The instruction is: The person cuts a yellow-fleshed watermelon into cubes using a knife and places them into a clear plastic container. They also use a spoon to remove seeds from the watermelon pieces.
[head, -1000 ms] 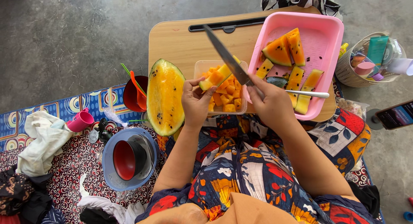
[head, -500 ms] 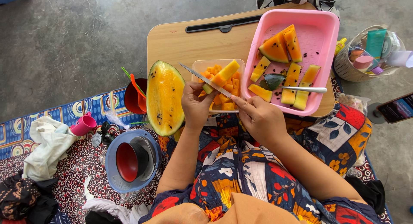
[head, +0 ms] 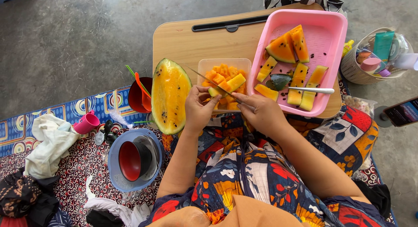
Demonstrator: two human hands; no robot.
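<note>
My left hand (head: 198, 108) holds a strip of yellow watermelon (head: 230, 84) over a clear plastic container (head: 204, 65) filled with orange-yellow cubes. My right hand (head: 257, 111) grips a knife (head: 208, 80), its blade lying across the strip and pointing up-left. A half yellow watermelon (head: 169, 95) with black seeds lies cut side up just left of my left hand, at the edge of the low wooden table (head: 183, 39).
A pink tray (head: 333, 26) on the right holds melon wedges, strips, a green rind piece and a white utensil (head: 311, 90). A red cup (head: 138, 95), blue bowl (head: 114, 166), pink cup (head: 87, 122), cloths, a basket (head: 355, 70) and a phone (head: 402, 112) lie around.
The knife has swung down from pointing up over the table to lying flat across the melon strip. My right hand dropped toward me; the strip now sits lower over the container.
</note>
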